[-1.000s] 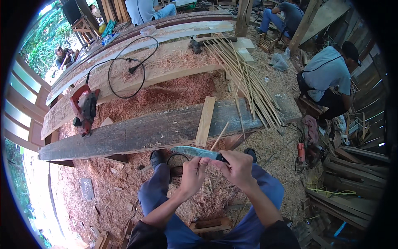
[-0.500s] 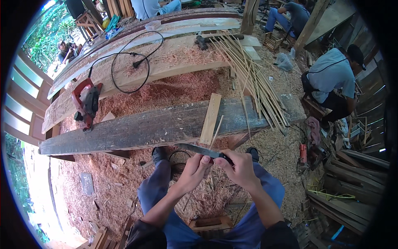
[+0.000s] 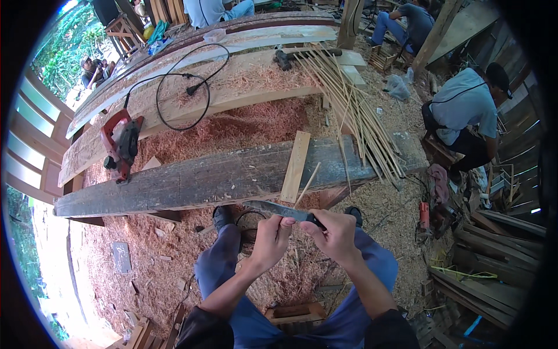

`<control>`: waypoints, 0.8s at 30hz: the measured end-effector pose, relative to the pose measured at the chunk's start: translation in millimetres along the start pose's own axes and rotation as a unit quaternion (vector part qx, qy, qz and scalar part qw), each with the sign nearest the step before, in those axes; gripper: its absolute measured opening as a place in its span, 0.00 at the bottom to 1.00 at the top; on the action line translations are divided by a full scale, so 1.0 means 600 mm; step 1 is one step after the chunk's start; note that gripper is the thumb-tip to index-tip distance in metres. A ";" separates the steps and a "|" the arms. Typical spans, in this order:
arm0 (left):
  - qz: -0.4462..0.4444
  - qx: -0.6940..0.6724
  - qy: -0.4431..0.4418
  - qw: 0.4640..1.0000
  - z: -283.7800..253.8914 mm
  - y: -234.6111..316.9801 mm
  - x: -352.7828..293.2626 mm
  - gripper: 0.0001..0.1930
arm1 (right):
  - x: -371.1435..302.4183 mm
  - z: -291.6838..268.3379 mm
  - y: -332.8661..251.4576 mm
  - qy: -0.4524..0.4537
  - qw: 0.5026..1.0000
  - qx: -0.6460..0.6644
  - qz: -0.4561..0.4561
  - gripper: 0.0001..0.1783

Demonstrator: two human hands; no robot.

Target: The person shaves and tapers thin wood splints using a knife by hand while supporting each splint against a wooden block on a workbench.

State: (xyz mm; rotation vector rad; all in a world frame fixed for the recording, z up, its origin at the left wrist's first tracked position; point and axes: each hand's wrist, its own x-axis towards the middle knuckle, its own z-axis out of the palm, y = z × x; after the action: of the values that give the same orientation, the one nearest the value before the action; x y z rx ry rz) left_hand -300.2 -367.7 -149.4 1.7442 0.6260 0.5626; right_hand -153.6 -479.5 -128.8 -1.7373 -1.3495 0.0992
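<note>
My right hand (image 3: 333, 234) is closed round the dark handle of a knife (image 3: 279, 210), whose broad blade points left. My left hand (image 3: 272, 239) pinches a thin wooden stick (image 3: 308, 184) behind the blade, its fingers partly hidden from view. The stick slants up and away to the right beyond the knife, and the blade crosses it close to the left thumb. Just past the hands, a short flat wooden strip (image 3: 295, 167) lies across a dark, worn plank (image 3: 203, 179). A bundle of thin sticks (image 3: 360, 116) rests at that plank's right end.
A red electric planer (image 3: 120, 145) with a looped black cord leans at the left. A hammer (image 3: 283, 59) lies on a pale board (image 3: 244, 78). Shavings (image 3: 157, 256) cover the ground. Another person (image 3: 465, 104) crouches at right, near an orange power tool (image 3: 425, 215) and stacked planks (image 3: 482, 256).
The far end of the stick has swung a little to the right. My left hand has shifted slightly, while my right hand and the knife have barely moved.
</note>
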 end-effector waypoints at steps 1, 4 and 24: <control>0.009 0.000 0.006 1.000 0.002 -0.003 -0.002 0.14 | 0.001 0.002 -0.002 0.026 0.999 -0.019 -0.019 0.19; 0.019 0.011 0.020 1.000 0.005 -0.002 -0.004 0.13 | -0.001 0.005 -0.005 0.040 0.997 -0.048 -0.040 0.19; -0.033 -0.113 -0.092 0.989 -0.012 0.000 0.003 0.20 | -0.005 -0.006 -0.003 -0.025 0.995 0.082 0.053 0.18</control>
State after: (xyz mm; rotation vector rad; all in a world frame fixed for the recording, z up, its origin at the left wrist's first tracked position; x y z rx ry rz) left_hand -303.6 -361.4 -147.4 1.5352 0.4684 0.4044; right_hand -153.8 -484.0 -126.8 -1.6760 -1.2489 0.3054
